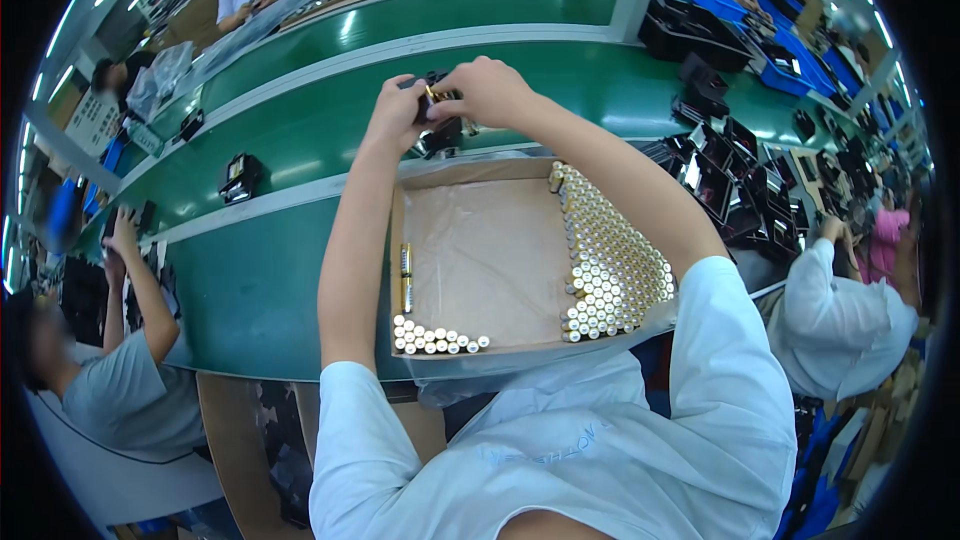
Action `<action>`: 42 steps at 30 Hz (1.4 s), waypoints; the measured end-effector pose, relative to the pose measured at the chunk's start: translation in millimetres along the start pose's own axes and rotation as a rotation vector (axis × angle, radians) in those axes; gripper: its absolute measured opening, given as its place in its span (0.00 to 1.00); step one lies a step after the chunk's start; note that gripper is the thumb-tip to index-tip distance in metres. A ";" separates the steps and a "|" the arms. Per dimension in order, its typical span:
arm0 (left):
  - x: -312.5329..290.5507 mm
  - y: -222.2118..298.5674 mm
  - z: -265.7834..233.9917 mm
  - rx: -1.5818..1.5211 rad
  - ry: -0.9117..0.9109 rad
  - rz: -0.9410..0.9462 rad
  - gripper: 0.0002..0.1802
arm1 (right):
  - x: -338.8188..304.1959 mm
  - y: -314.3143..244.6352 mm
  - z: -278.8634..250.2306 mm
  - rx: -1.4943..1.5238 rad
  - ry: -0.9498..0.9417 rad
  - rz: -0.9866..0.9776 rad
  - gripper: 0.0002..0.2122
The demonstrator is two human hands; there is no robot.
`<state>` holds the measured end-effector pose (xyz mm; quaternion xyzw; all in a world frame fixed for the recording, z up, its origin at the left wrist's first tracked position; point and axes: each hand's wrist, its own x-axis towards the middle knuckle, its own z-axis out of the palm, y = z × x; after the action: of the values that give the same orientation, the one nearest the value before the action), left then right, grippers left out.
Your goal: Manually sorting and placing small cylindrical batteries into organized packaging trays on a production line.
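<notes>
Beyond the far edge of an open cardboard box point(480, 230), both my hands work close together. My left hand point(395, 112) is closed around a small black device point(424, 112), mostly hidden by fingers. The fingers of my right hand point(487, 92) pinch a gold battery point(431, 94) against the device. Upright batteries point(610, 270) are packed along the box's right side. A smaller group of batteries point(430, 337) stands in its near left corner, and two batteries point(406, 278) lie end to end along the left wall. Another dark piece sits just below my hands.
A black device point(240, 178) rests on the green bench point(260, 280) to the left. Black cases point(730, 180) are heaped at the right, below a black bin point(695, 32) and blue trays point(785, 70). Co-workers sit at left, right and across the bench.
</notes>
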<state>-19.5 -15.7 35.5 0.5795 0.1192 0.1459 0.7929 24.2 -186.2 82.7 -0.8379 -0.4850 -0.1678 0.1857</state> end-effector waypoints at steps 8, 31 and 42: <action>-8.1 11.5 12.9 -0.039 -0.138 -0.099 0.36 | 30.5 31.5 3.9 0.205 0.173 0.228 0.16; 5.8 2.5 -31.0 1.340 0.290 0.282 0.25 | -78.1 -108.4 -0.5 0.612 -0.620 0.003 0.21; 4.5 -7.5 -25.8 1.737 0.475 0.606 0.20 | -119.0 -152.9 17.8 0.770 -0.730 -0.043 0.18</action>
<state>-23.9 6.6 20.5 0.9280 0.1888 0.3197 -0.0319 -164.1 -196.6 34.9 -0.7029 -0.5617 0.3213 0.2953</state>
